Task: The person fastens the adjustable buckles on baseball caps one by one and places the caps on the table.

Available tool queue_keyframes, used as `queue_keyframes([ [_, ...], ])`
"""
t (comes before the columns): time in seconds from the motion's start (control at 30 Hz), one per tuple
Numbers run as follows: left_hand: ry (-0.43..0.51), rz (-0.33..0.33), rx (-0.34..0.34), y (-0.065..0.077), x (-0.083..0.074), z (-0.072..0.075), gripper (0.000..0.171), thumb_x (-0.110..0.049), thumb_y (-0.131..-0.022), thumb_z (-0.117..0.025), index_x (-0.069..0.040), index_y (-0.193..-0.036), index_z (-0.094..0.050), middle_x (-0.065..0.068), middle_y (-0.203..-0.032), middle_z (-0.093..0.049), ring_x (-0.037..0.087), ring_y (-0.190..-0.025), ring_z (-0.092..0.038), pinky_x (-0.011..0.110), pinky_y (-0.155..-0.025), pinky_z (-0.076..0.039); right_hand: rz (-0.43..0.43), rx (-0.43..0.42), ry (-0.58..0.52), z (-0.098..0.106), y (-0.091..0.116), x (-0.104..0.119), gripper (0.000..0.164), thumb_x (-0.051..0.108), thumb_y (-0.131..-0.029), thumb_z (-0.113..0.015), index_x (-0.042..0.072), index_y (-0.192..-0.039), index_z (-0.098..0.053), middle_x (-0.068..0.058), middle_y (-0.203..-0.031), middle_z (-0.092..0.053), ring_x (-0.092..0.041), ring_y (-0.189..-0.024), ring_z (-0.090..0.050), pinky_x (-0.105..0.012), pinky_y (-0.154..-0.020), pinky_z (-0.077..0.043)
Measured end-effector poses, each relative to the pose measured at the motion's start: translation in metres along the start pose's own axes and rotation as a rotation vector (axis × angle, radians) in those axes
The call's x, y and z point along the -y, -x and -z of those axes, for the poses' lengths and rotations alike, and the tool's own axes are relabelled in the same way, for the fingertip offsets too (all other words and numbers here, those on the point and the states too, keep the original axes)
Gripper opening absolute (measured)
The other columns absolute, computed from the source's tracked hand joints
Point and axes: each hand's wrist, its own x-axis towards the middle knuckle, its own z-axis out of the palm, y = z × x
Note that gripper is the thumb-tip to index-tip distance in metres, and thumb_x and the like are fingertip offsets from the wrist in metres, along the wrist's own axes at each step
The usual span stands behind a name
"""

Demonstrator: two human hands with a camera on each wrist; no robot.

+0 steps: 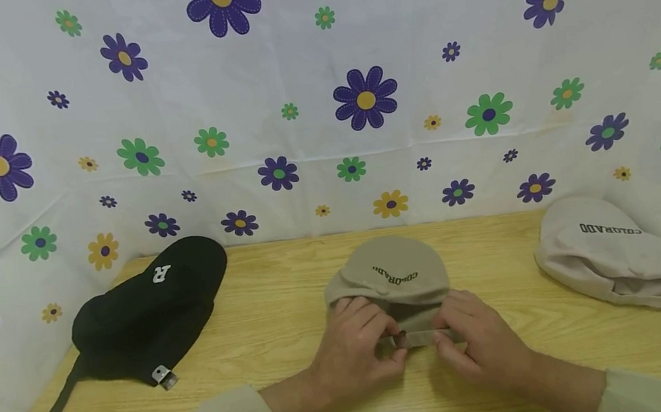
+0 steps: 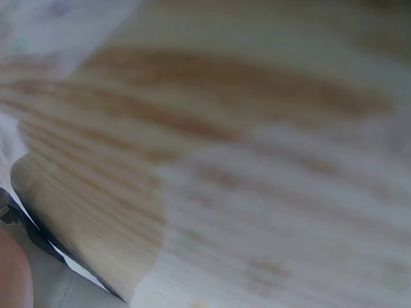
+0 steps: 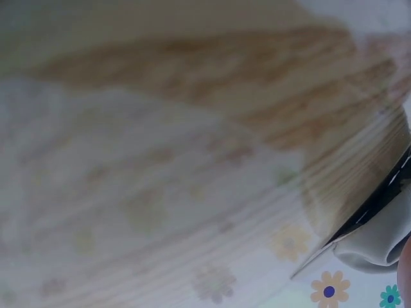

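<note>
**Tan cap (image 1: 401,262): Strap (image 1: 420,338) Held in Both Hands**

Left of the frame: a black cap (image 1: 147,315) with a white letter lies on the wooden table (image 1: 271,274). Its long strap end extends to the lower left corner; a metal buckle (image 1: 161,375) sits at its lower edge.

Lower center: the tan cap, lettered COLORADO, rests on the table. The left hand (image 1: 358,342) pinches the strap beside a small dark piece (image 1: 401,339). The right hand (image 1: 480,335) pinches the strap farther right. Between the hands, the strap runs nearly straight.

Right of the frame: a pale cap (image 1: 607,249), also lettered COLORADO, lies near the floral cloth (image 1: 606,45). Both wrist views are too blurred to tell the grip.
</note>
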Motion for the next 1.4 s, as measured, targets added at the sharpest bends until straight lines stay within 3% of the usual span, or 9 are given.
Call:
queue_keyframes([
  [0.33, -0.007, -0.016, -0.011, -0.001, 0.001, 0.0, 0.023, -0.027, -0.068, -0.082, -0.021, -0.081, -0.064, -0.012, -0.077, -0.061, 0.006, -0.076, -0.053, 0.025, -0.077, -0.041, 0.039, -0.06, -0.012, 0.0, 0.0, -0.002, 0.014, 0.003, -0.073, -0.058, 0.016, -0.078, -0.055, 0.009, -0.077, -0.054, -0.008, -0.075, -0.047, -0.022, -0.072, -0.038],
  [0.63, -0.018, -0.024, -0.011, -0.001, 0.0, 0.001, 0.024, -0.028, -0.068, -0.082, -0.021, -0.081, -0.064, -0.012, -0.077, -0.061, 0.006, -0.077, -0.053, 0.025, -0.077, -0.041, 0.13, -0.151, -0.081, 0.0, -0.004, -0.004, 0.012, 0.001, -0.07, -0.056, 0.012, -0.074, -0.054, 0.007, -0.072, -0.047, -0.007, -0.07, -0.041, -0.019, -0.067, -0.033],
  [1.0, -0.022, -0.023, -0.007, -0.001, 0.003, 0.001, 0.024, -0.029, -0.068, -0.082, -0.02, -0.081, -0.065, -0.012, -0.079, -0.063, 0.007, -0.08, -0.055, 0.025, -0.078, -0.043, 0.126, -0.173, -0.09, 0.0, -0.006, -0.003, 0.013, -0.001, -0.068, -0.055, 0.011, -0.073, -0.054, 0.006, -0.072, -0.049, -0.009, -0.07, -0.043, -0.019, -0.066, -0.035],
  [1.1, -0.028, -0.028, -0.021, -0.001, 0.003, 0.001, 0.023, -0.028, -0.068, -0.082, -0.02, -0.081, -0.065, -0.011, -0.079, -0.063, 0.007, -0.079, -0.055, 0.025, -0.077, -0.043, 0.091, -0.174, -0.086, 0.0, -0.005, -0.003, 0.014, -0.002, -0.069, -0.054, 0.01, -0.074, -0.055, 0.006, -0.072, -0.048, -0.008, -0.07, -0.042, -0.019, -0.066, -0.035],
  [1.2, -0.044, -0.042, -0.054, -0.001, 0.004, 0.0, 0.022, -0.027, -0.067, -0.081, -0.019, -0.079, -0.065, -0.011, -0.077, -0.064, 0.008, -0.077, -0.055, 0.026, -0.076, -0.044, -0.031, -0.143, -0.044, 0.002, -0.002, -0.003, 0.017, -0.004, -0.073, -0.055, 0.013, -0.076, -0.056, 0.006, -0.072, -0.049, -0.007, -0.07, -0.042, -0.018, -0.066, -0.036],
  [1.33, -0.061, -0.073, -0.099, -0.002, 0.005, -0.001, 0.02, -0.026, -0.066, -0.081, -0.018, -0.076, -0.065, -0.01, -0.075, -0.064, 0.009, -0.073, -0.054, 0.027, -0.074, -0.043, -0.16, -0.106, 0.076, -0.001, 0.009, -0.008, 0.018, -0.003, -0.074, -0.058, 0.016, -0.075, -0.058, 0.008, -0.071, -0.052, -0.005, -0.067, -0.044, -0.019, -0.066, -0.037],
  [1.4, -0.062, -0.097, -0.107, -0.004, 0.004, -0.003, 0.019, -0.025, -0.067, -0.08, -0.018, -0.076, -0.065, -0.01, -0.075, -0.064, 0.009, -0.073, -0.054, 0.028, -0.074, -0.043, -0.151, -0.093, 0.153, 0.001, 0.012, -0.011, 0.014, 0.002, -0.074, -0.059, 0.016, -0.074, -0.059, 0.009, -0.07, -0.054, -0.005, -0.067, -0.046, -0.02, -0.066, -0.036],
])
